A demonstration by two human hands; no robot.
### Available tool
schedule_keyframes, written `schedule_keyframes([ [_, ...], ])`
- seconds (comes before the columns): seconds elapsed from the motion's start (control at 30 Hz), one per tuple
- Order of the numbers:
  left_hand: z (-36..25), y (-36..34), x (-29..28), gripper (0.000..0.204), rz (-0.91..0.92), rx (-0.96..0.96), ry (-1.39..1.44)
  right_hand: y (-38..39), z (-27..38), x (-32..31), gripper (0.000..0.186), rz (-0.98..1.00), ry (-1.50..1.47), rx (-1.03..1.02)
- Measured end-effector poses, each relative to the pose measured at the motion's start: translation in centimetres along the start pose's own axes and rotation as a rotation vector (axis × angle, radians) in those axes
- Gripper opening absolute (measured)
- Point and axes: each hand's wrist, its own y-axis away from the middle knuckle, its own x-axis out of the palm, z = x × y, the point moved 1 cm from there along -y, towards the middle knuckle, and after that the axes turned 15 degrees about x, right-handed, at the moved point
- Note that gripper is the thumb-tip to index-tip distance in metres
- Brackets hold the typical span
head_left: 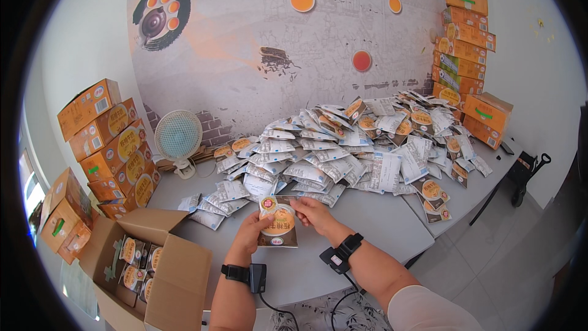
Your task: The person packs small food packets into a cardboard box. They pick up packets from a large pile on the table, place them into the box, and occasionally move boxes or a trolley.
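Over the front of the table, a flat brown packet [283, 225] with a picture of an orange bowl is held up between my two hands. My left hand [250, 232] grips its left side, thumb lying on the printed face. At the packet's upper right edge, my right hand [313, 213] pinches the corner with curled fingers. Just beyond lies a large heap of similar packets [327, 159], many showing their white backs. An open cardboard box [179, 282] stands at the lower left, with several upright brown packets [132, 251] inside.
Orange cartons [119, 147] are stacked at the left, with a tall stack [460, 55] at the back right. A small fan [178, 136] stands behind the heap's left end. The grey table [367, 239] ends at the right, near a black folded trolley [525, 171].
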Motion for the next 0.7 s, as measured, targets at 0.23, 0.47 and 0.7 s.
schedule_keyframes([
  [0.23,0.3,-0.4,-0.6,0.027,-0.093,0.069,0.037,-0.2,-0.9,0.5,0.042,0.132,0.322,0.113],
  [0.47,0.7,-0.8,-1.6,0.026,-0.241,0.127,0.159,0.3,-1.2,1.2,0.047,0.253,0.538,0.186],
  [0.7,1.6,-1.3,-2.4,0.031,-0.23,0.103,0.14,0.5,-0.8,1.4,0.046,0.196,0.427,0.139],
])
